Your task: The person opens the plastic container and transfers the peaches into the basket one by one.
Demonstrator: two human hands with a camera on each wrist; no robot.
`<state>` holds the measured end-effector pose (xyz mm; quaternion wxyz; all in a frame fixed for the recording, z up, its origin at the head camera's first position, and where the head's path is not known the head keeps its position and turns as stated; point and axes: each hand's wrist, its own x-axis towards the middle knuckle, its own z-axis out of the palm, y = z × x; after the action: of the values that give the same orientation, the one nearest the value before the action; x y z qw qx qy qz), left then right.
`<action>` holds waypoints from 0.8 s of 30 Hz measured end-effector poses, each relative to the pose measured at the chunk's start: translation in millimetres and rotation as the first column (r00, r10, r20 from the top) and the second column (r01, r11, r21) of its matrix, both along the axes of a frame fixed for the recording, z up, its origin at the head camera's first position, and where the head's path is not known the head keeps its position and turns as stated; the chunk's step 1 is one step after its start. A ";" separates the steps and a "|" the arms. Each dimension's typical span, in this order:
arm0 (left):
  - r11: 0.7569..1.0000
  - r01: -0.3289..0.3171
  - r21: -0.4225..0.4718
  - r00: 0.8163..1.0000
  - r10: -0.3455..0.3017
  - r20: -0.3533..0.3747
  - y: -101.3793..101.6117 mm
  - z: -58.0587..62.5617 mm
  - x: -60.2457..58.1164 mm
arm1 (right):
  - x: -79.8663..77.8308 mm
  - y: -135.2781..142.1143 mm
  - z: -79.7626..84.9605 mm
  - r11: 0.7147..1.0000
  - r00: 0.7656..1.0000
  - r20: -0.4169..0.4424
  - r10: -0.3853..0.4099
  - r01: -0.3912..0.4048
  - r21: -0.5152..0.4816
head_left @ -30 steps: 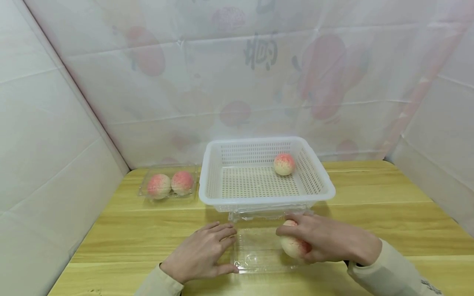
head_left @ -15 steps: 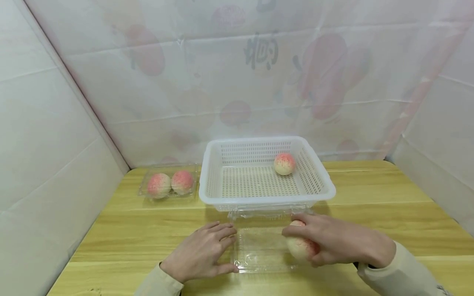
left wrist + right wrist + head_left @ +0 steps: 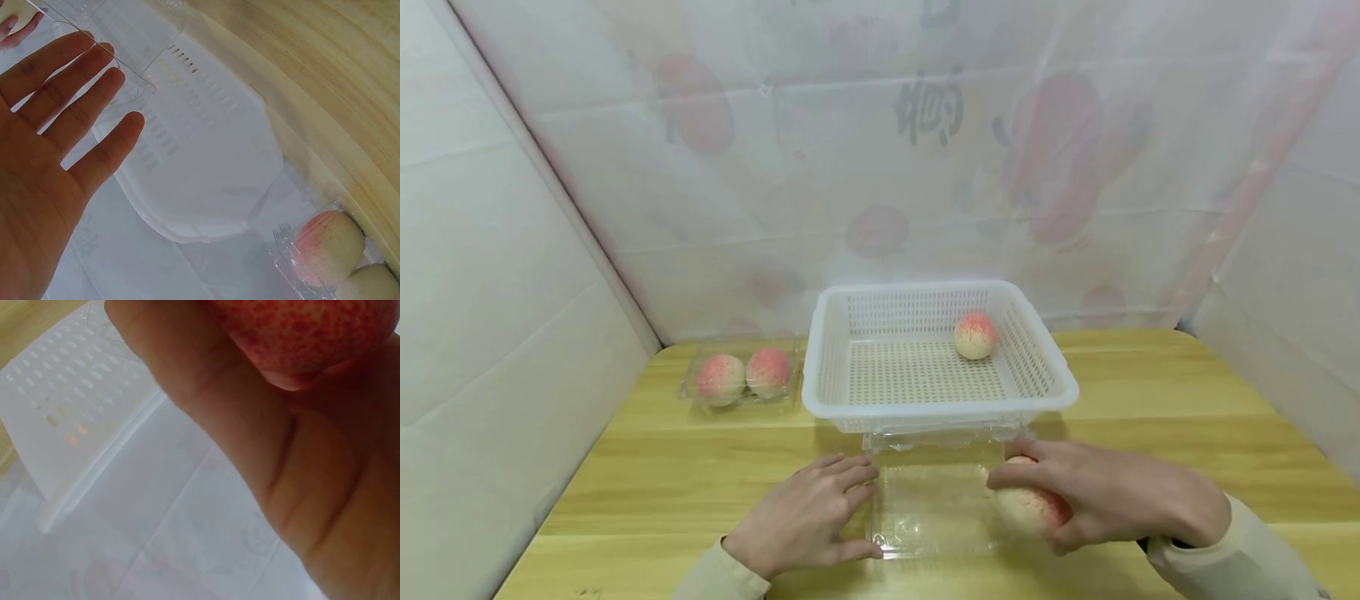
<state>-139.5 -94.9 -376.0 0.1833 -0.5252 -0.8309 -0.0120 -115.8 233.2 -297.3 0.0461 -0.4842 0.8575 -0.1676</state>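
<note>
My right hand [image 3: 1105,492] grips a pale peach with a red blush [image 3: 1030,504], fingers curled over it, at the right end of an open clear plastic clamshell box [image 3: 932,508]. Whether the peach touches the box is hard to tell. In the right wrist view the red side of the peach [image 3: 312,334] shows against the palm. My left hand [image 3: 812,512] lies at the box's left edge with fingers extended. The left wrist view shows that hand [image 3: 56,137] with straight, spread fingers beside the clear plastic edge, gripping nothing.
Just behind the box stands a white perforated basket [image 3: 940,408] with one peach [image 3: 976,336] inside. To its left, a closed clear box [image 3: 700,390] contains two peaches [image 3: 745,375]. White printed cloth [image 3: 880,167] walls off the wooden table's [image 3: 662,492] back and sides.
My right hand has moved to the right and slightly toward me, carrying the peach toward the box's right edge. The left hand has stayed in place.
</note>
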 end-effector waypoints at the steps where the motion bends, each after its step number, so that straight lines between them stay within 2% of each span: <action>1: 1.000 0.001 -0.001 1.000 -0.001 0.000 -0.3 -0.3 0.8 | 0.2 0.4 0.0 1.000 1.000 0.011 0.007 -0.007 0.000; 15: 1.000 -0.005 0.010 1.000 0.005 -0.013 -0.2 0.5 0.6 | -2.8 8.6 4.5 0.999 0.999 0.050 -0.008 0.006 0.036; 20: 1.000 0.001 0.001 1.000 -0.001 -0.013 -0.4 -0.7 1.5 | -3.6 14.8 3.2 0.999 0.999 0.038 -0.015 0.013 0.041; 24: 1.000 -0.006 0.005 1.000 0.006 -0.018 0.0 -1.4 2.0 | -5.3 21.3 2.8 0.998 0.997 0.060 -0.042 0.040 0.039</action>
<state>-137.5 -94.9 -377.4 0.1920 -0.5224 -0.8308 -0.0088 -121.1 254.4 -294.5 0.0779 -0.4601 0.8685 -0.1672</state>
